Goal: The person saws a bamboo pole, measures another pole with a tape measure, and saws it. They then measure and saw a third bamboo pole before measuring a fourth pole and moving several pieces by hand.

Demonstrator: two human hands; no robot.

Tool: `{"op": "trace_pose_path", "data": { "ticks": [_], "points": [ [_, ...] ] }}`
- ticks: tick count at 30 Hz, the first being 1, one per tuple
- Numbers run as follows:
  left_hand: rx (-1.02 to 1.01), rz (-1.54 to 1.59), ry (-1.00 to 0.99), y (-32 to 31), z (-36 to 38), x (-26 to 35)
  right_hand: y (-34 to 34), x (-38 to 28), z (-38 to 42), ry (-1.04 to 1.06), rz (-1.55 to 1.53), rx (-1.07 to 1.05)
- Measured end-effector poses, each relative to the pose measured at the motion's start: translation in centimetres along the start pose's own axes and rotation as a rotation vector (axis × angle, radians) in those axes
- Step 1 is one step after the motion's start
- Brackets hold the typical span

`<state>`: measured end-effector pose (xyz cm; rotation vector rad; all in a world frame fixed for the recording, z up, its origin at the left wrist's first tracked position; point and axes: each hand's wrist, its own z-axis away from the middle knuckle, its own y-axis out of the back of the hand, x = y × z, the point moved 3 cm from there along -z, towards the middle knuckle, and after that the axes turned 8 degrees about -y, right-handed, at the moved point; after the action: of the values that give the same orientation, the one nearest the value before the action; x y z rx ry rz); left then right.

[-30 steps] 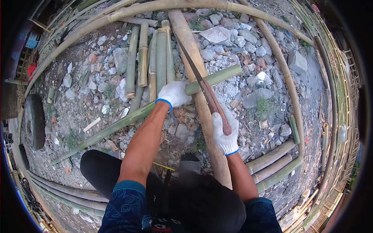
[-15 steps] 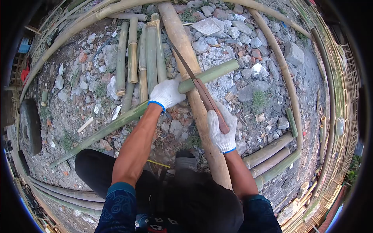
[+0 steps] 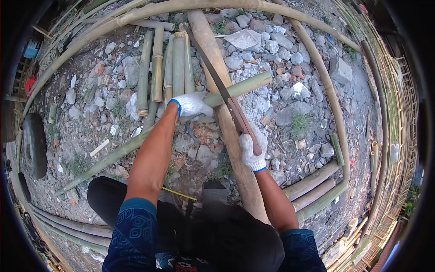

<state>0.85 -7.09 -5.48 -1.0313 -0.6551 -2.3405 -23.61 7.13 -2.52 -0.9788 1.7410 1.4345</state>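
My left hand [image 3: 192,105], in a white knitted glove, grips the near end of a short green bamboo piece [image 3: 251,85]. That piece lies across a thick bare pole [image 3: 236,149]. Fingers of my gloved right hand [image 3: 254,149] are wrapped round the wooden handle of a long dark blade [image 3: 209,67]. The blade crosses over the bamboo piece near my left hand and points away to the upper left. Whether its edge has teeth, I cannot make out. Beneath my left wrist passes a longer bamboo pole [image 3: 108,156].
Several cut bamboo lengths [image 3: 178,63] lie beyond my left hand. More bamboo pieces [image 3: 312,183] rest at the right. Rubble and stones [image 3: 290,113] cover the ground, with a concrete block [image 3: 340,70] at the right. A yellow strip [image 3: 180,193] lies near my feet.
Both hands have shifted slightly left, and the bamboo piece moved left with them. The blade has turned to show more of its flat side. Both grips hold.
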Motion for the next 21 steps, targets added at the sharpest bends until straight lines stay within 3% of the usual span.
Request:
{"op": "trace_pose_path", "data": {
  "ticks": [2,5,6,7,9,11,13,17,21],
  "points": [
    [-0.036,0.044,0.004,0.1,-0.6,-1.0,0.0,0.4,-0.5,-0.188,-0.107,-0.041],
    [0.025,-0.029,-0.042,0.0,0.5,0.3,1.9,-4.4,-0.5,-0.330,-0.084,-0.082],
    [0.039,-0.041,-0.031,0.1,0.7,0.8,2.9,-5.8,0.1,-0.277,-0.008,-0.072],
    [0.052,-0.053,-0.018,0.0,1.1,1.2,4.0,-7.1,1.2,-0.226,0.068,-0.062],
    [0.060,-0.073,-0.006,0.2,1.0,0.9,7.1,-8.2,5.0,-0.364,0.058,-0.124],
    [0.047,-0.081,-0.007,0.0,0.3,0.0,10.2,-8.5,8.4,-0.285,0.113,-0.141],
    [0.060,-0.046,-0.020,-0.2,1.0,0.7,13.8,-8.2,12.1,-0.505,0.194,-0.281],
    [0.041,-0.085,-0.012,0.1,1.3,1.5,15.0,-10.6,13.1,-0.334,0.211,-0.192],
    [0.042,-0.099,-0.011,0.2,0.5,0.2,14.9,-10.7,13.8,-0.450,0.165,-0.165]
  ]
}}
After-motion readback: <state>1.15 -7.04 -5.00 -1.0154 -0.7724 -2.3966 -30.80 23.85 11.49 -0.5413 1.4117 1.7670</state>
